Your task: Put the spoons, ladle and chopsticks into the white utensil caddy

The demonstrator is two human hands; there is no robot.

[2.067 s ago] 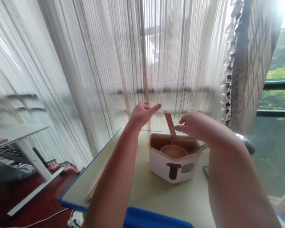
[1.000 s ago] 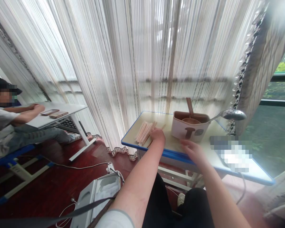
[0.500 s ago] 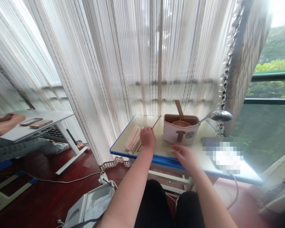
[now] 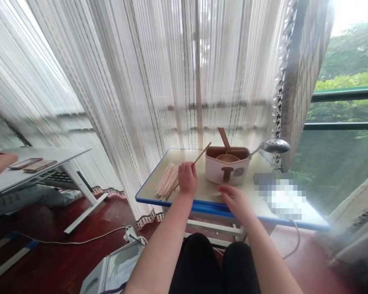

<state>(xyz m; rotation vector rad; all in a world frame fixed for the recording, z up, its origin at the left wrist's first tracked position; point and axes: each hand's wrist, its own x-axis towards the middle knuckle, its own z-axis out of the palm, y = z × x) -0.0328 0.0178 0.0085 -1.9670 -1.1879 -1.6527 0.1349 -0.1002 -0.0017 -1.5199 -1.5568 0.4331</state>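
One hand, the right (image 4: pixel 233 198), hovered near the blue rim of the counter (image 4: pixel 207 192), its fingers loosely spread. The left hand (image 4: pixel 187 178) had its grip pinching a thin stick (image 4: pixel 202 153) that slanted through it, jutting out above and below. Left of that grip lay a pile of pale sticks (image 4: pixel 168 179); rightward stood a container (image 4: pixel 214 172) with brown sticks (image 4: pixel 224 139) and a slotted ladle (image 4: pixel 276 145); curtains (image 4: pixel 141 81) hung behind

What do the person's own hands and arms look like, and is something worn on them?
The left hand and the right hand are bare, without gloves. The left forearm and the right forearm are uncovered, with no sleeve in view. No watch, bracelet or marking shows. The fingers are too small to rule out a thin ring.
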